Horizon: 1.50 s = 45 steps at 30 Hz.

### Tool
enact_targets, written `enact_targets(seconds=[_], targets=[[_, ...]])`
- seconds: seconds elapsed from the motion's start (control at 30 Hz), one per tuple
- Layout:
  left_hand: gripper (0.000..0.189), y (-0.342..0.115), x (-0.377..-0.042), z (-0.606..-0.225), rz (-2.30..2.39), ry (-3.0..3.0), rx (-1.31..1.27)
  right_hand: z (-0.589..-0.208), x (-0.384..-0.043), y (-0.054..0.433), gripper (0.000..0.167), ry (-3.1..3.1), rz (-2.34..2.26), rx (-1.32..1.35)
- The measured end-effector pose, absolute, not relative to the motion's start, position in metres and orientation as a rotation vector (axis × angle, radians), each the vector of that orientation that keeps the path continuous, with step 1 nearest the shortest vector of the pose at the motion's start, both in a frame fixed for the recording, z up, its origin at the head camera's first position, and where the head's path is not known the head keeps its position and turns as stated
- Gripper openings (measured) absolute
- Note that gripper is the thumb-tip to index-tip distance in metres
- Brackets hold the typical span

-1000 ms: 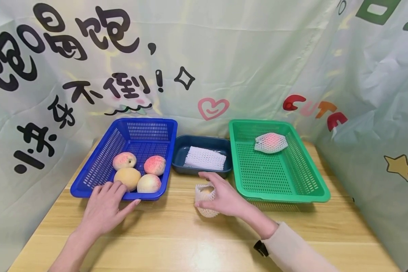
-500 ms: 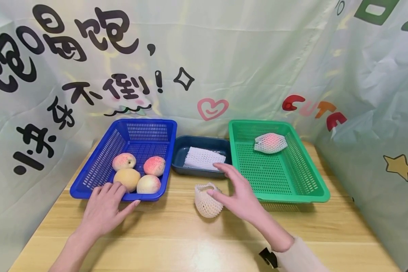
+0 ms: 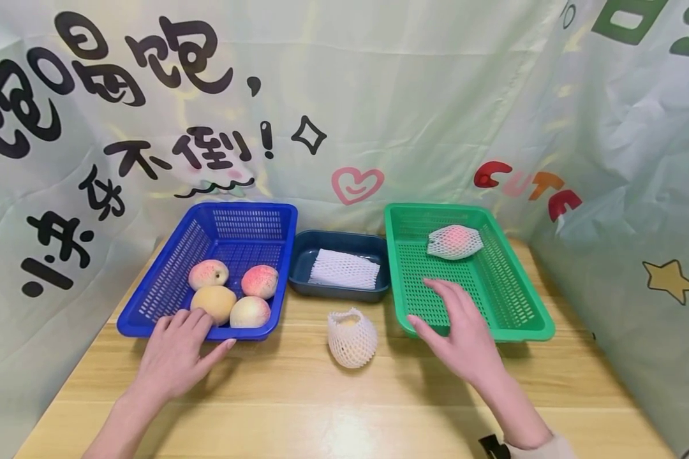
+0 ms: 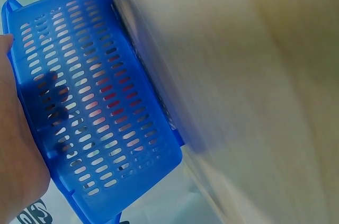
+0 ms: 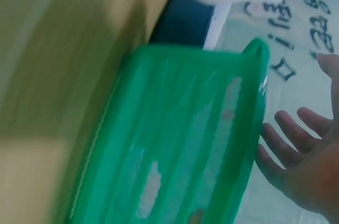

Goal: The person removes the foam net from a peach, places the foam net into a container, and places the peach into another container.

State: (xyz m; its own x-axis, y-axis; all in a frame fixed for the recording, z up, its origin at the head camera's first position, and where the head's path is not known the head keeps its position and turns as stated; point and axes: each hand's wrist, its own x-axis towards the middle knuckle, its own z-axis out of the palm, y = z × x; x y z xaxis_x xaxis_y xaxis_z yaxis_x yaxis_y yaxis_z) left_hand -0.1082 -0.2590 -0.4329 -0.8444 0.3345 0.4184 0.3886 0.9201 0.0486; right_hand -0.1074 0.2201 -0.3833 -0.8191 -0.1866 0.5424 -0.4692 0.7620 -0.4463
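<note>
My left hand [image 3: 175, 357] rests on the front rim of the blue basket [image 3: 127, 312], its fingers over the edge beside a yellow peach [image 3: 212, 303]. Three more peaches, pink-tinged, lie around that one, including a pale peach [image 3: 250, 312]. My right hand [image 3: 465, 335] hovers over the front edge of the green basket [image 3: 399, 274], fingers spread and holding nothing. Between the baskets, a peach in a white foam net [image 3: 353, 344] stands on the table, the net's mouth gaping at the top. Another netted peach [image 3: 455, 242] lies at the back of the green basket.
Behind the table peach, a dark blue tray [image 3: 339, 293] holds flat white foam nets [image 3: 344, 269]. The wooden table [image 3: 298, 408] backs onto a printed fabric sheet [image 3: 425, 95].
My right hand has let go of the netted peach and moved right, to the green basket's front. The peach stays standing on the table. My left hand keeps its place.
</note>
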Motion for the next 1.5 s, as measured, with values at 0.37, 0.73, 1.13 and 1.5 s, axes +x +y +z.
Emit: enact_targets(seconds=[0.37, 0.73, 1.13, 1.5], targets=[[0.044, -0.26, -0.109, -0.432, -0.163, -2.673, -0.53, -0.4, -0.098, 0.271, 0.064, -2.622, 0.55, 0.416], [0.044, -0.26, -0.11, -0.433, -0.156, -2.665, -0.533, -0.409, -0.089, 0.293, 0.053, -2.763, 0.382, 0.416], [0.045, -0.26, -0.11, -0.433, -0.167, -2.662, -0.539, -0.413, -0.089, 0.292, 0.046, -2.839, 0.321, 0.379], [0.047, -0.259, -0.108, -0.431, -0.199, -2.665, -0.534, -0.414, -0.091, 0.292, 0.045, -2.855, 0.269, 0.388]])
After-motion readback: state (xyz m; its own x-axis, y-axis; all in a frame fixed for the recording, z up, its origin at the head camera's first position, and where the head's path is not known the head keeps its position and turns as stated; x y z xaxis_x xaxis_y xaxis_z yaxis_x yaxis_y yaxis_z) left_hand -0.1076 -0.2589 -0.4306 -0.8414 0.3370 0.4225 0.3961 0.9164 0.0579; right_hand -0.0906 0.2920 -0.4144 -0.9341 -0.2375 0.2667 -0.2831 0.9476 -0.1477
